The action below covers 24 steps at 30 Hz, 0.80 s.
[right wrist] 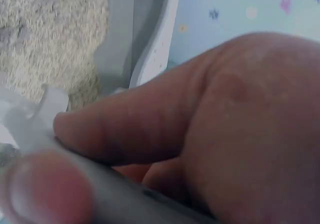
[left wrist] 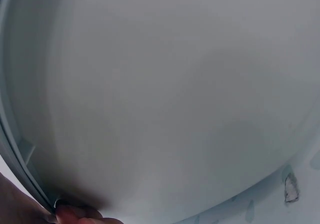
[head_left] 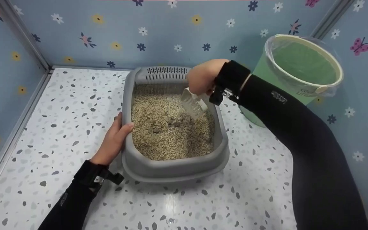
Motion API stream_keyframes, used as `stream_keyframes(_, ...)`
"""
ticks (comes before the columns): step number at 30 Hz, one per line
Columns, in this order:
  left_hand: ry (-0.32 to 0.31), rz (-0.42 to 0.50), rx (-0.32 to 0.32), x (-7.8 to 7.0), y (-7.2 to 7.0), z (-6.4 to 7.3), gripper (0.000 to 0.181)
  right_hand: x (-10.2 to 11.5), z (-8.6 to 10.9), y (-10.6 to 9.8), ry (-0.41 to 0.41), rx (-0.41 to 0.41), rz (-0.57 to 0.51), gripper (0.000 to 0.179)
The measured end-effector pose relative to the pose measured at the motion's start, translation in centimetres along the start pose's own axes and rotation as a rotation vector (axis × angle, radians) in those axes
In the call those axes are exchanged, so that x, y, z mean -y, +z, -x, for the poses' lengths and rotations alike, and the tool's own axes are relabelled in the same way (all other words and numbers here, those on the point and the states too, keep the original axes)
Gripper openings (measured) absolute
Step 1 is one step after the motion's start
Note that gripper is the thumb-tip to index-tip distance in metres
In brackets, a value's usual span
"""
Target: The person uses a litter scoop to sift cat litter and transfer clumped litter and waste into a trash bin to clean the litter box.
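Note:
A grey litter box (head_left: 174,171) holds a bed of tan pellet litter (head_left: 158,143) with several dark clumps (head_left: 174,122) near its middle. My right hand (head_left: 203,76) grips the handle of a white slotted litter scoop (head_left: 193,105) over the box's right side, the blade tilted down at the litter. In the right wrist view, thumb and fingers wrap the scoop handle (right wrist: 120,194). My left hand (head_left: 113,140) grips the box's left rim, thumb over the top. The left wrist view shows the box's outer wall (left wrist: 165,94), with fingertips (left wrist: 80,215) under its lip.
A green bin (head_left: 257,95) lined with a clear bag stands right of the box, behind my right forearm. Flower-patterned blue walls (head_left: 158,38) close off the back and both sides. The floor (head_left: 69,105) is white with grey specks.

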<state>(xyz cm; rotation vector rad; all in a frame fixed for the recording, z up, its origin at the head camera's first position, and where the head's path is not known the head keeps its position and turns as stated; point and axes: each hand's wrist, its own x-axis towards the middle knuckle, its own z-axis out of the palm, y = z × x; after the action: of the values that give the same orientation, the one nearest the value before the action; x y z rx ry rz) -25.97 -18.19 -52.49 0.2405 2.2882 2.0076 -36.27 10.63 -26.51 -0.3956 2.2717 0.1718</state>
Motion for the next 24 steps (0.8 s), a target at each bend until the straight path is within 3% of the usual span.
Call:
stream_keyframes(5, 0.018, 0.018, 0.009, 0.0, 0.0, 0.0, 0.092, -1.8, -1.4, -1.8, -0.011, 0.072, -0.071, 0.02)
stream_keyframes(10, -0.009, 0.018, 0.02, 0.0, 0.0, 0.2, 0.093, -3.4, -3.2, -2.2, -0.006, 0.135, -0.187, 0.023)
stream_keyframes(12, -0.009, 0.023, 0.026, 0.0, 0.2, 0.2, 0.092, -3.9, -3.7, -2.1, 0.017, 0.131, -0.193, 0.025)
stream_keyframes(18, 0.037, 0.041, 0.011, 0.0, 0.1, 0.1, 0.089, -4.4, -4.4, -1.8, 0.07, 0.099, -0.263, 0.004)
stream_keyframes(24, 0.048, 0.035, 0.003, 0.1, 0.1, 0.1, 0.088, -4.7, -5.5, -1.5, 0.023, 0.078, -0.177, 0.014)
